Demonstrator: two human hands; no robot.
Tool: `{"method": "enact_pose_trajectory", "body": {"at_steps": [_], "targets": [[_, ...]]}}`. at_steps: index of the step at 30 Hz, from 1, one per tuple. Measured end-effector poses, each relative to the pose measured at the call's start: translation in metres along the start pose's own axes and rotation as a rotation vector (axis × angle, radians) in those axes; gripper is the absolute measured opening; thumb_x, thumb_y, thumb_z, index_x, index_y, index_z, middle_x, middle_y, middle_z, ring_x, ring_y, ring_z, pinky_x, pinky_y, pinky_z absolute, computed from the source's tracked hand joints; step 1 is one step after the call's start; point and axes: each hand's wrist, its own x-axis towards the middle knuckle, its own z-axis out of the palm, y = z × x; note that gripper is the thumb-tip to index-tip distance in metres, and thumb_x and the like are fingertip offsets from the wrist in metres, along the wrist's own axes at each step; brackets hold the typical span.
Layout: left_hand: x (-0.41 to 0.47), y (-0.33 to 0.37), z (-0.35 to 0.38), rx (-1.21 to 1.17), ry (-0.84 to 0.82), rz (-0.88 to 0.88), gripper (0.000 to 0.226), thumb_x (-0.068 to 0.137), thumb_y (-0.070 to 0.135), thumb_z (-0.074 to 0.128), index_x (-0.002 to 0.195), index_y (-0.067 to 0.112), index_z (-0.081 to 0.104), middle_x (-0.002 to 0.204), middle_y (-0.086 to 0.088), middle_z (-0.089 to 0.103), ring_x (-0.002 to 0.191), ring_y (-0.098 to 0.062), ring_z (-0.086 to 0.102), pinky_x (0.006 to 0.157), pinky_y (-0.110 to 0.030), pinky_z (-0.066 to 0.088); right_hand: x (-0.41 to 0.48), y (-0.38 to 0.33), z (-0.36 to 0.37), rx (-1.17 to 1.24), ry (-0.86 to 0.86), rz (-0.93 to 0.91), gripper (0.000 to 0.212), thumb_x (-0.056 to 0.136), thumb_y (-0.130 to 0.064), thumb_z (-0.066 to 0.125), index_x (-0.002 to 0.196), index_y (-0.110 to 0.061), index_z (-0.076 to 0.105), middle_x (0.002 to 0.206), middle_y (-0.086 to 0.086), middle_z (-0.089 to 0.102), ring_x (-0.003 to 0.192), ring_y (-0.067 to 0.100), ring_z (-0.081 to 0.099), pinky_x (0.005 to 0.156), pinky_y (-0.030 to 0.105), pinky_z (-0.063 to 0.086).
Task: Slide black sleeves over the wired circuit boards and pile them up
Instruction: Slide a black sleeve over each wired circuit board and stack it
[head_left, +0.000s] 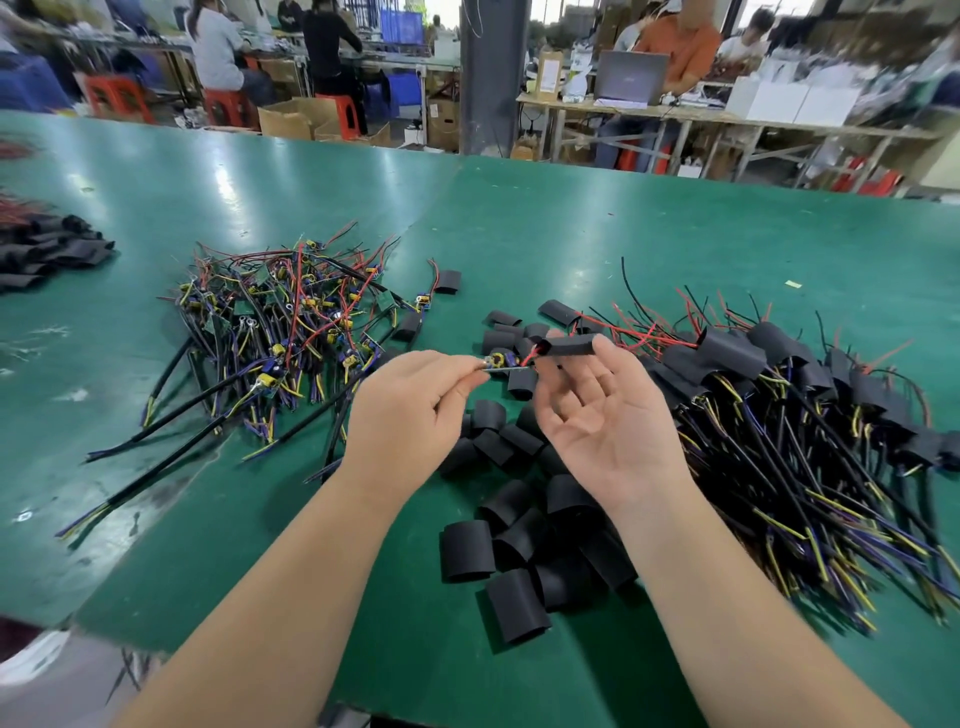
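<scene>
My left hand (410, 410) pinches a small wired circuit board (501, 361) by its near end, above the table's middle. My right hand (605, 415), palm up, holds a black sleeve (569, 344) between thumb and fingertips; the board's red wires enter the sleeve's left mouth. A tangle of bare wired boards (280, 322) lies to the left. Loose black sleeves (524, 525) are scattered below and between my hands. Sleeved boards with long wires are heaped at the right (789, 415).
The green table (571, 218) stretches far ahead. More black sleeves and red wires (47, 249) lie at the far left edge. People sit at benches beyond the table, by a grey pillar (493, 78). The table's near edge runs just under my forearms.
</scene>
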Motion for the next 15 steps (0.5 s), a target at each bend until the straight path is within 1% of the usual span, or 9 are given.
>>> {"method": "enact_pose_trajectory", "body": {"at_steps": [2, 3, 5, 6, 7, 9, 12, 15], "targets": [[-0.0005, 0.0025, 0.0016, 0.007, -0.027, 0.034, 0.011, 0.085, 0.009, 0.067, 0.089, 0.003, 0.075, 0.079, -0.005, 0.071, 0.070, -0.025, 0.065, 0.065, -0.035, 0.052, -0.0004, -0.0008, 0.0000, -0.040, -0.014, -0.017, 0.021, 0.070, -0.021, 0.066, 0.088, -0.010, 0.069, 0.098, 0.005, 0.072, 0.079, 0.015, 0.069, 0.068, 0.024, 0.056], [-0.0008, 0.0029, 0.0017, 0.010, -0.028, 0.039, 0.011, 0.086, 0.009, 0.066, 0.090, 0.003, 0.075, 0.079, -0.005, 0.071, 0.070, -0.026, 0.065, 0.065, -0.035, 0.052, -0.0006, -0.0005, 0.0000, -0.077, -0.014, -0.029, 0.020, 0.070, -0.019, 0.066, 0.087, -0.010, 0.068, 0.096, 0.006, 0.073, 0.077, 0.015, 0.069, 0.068, 0.024, 0.056], [-0.0009, 0.0026, 0.0007, 0.011, -0.019, 0.035, 0.012, 0.086, 0.010, 0.066, 0.091, 0.003, 0.075, 0.081, -0.006, 0.071, 0.072, -0.026, 0.066, 0.065, -0.036, 0.053, 0.0001, 0.0017, -0.0004, -0.141, -0.003, -0.060, 0.025, 0.072, -0.015, 0.066, 0.095, -0.007, 0.063, 0.091, 0.007, 0.074, 0.073, 0.015, 0.069, 0.066, 0.024, 0.056], [-0.0010, 0.0025, 0.0001, 0.008, -0.017, 0.031, 0.012, 0.086, 0.010, 0.066, 0.091, 0.003, 0.075, 0.081, -0.006, 0.071, 0.072, -0.026, 0.066, 0.066, -0.036, 0.053, 0.0007, 0.0030, -0.0004, -0.161, 0.016, -0.078, 0.026, 0.077, -0.011, 0.065, 0.101, -0.005, 0.059, 0.087, 0.008, 0.074, 0.072, 0.016, 0.070, 0.066, 0.025, 0.057], [-0.0010, 0.0026, -0.0005, 0.004, -0.017, 0.026, 0.013, 0.086, 0.011, 0.066, 0.091, 0.003, 0.075, 0.081, -0.007, 0.072, 0.072, -0.025, 0.066, 0.065, -0.036, 0.053, 0.0010, 0.0038, -0.0002, -0.177, 0.043, -0.099, 0.025, 0.083, -0.006, 0.063, 0.107, -0.006, 0.055, 0.083, 0.008, 0.074, 0.070, 0.016, 0.070, 0.066, 0.025, 0.057], [-0.0004, 0.0032, -0.0012, -0.003, -0.006, 0.004, 0.014, 0.086, 0.011, 0.066, 0.090, 0.001, 0.075, 0.079, -0.008, 0.071, 0.070, -0.026, 0.066, 0.064, -0.037, 0.054, 0.0011, 0.0044, -0.0003, -0.212, 0.097, -0.135, 0.024, 0.089, -0.003, 0.059, 0.110, -0.009, 0.048, 0.077, 0.008, 0.073, 0.067, 0.017, 0.071, 0.066, 0.025, 0.058], [0.0008, 0.0026, -0.0020, -0.005, 0.029, -0.025, 0.014, 0.086, 0.009, 0.066, 0.089, -0.001, 0.075, 0.076, -0.009, 0.071, 0.067, -0.026, 0.065, 0.062, -0.036, 0.054, 0.0002, 0.0052, 0.0002, -0.260, 0.112, -0.153, 0.023, 0.089, -0.004, 0.060, 0.105, -0.012, 0.045, 0.078, 0.007, 0.074, 0.067, 0.016, 0.071, 0.064, 0.024, 0.057], [0.0000, 0.0002, -0.0022, 0.021, 0.026, 0.002, 0.016, 0.088, 0.012, 0.064, 0.090, 0.000, 0.075, 0.077, -0.008, 0.071, 0.068, -0.026, 0.065, 0.063, -0.035, 0.053, 0.0012, 0.0077, -0.0006, -0.192, 0.103, -0.130, 0.020, 0.089, -0.004, 0.061, 0.104, -0.009, 0.050, 0.086, 0.011, 0.073, 0.072, 0.018, 0.072, 0.064, 0.025, 0.057]]}}
